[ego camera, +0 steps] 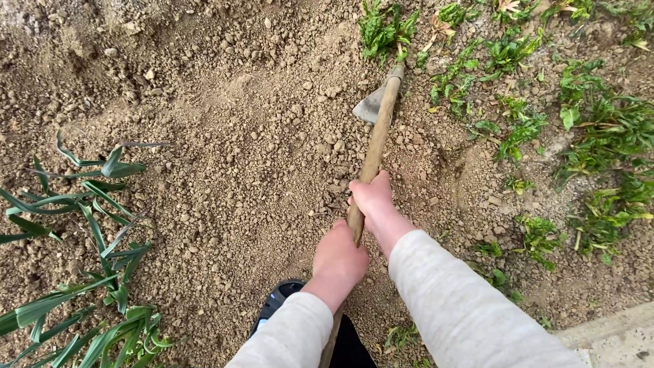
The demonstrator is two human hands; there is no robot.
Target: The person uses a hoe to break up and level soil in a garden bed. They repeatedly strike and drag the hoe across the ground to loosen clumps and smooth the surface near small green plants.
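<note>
A hoe with a long wooden handle (377,140) and a grey metal blade (368,107) reaches out over loose, crumbly brown soil (245,157). My right hand (372,197) grips the handle farther up, and my left hand (338,258) grips it just below, nearer my body. Both arms wear light grey sleeves. The blade sits at the soil's surface near a patch of green weeds (385,28).
Long-leaved green plants (82,272) grow at the left edge. Low weeds (599,136) cover the ground at the right and top right. My dark shoe (278,300) stands on the soil below my hands. A pale concrete edge (613,334) lies at the bottom right.
</note>
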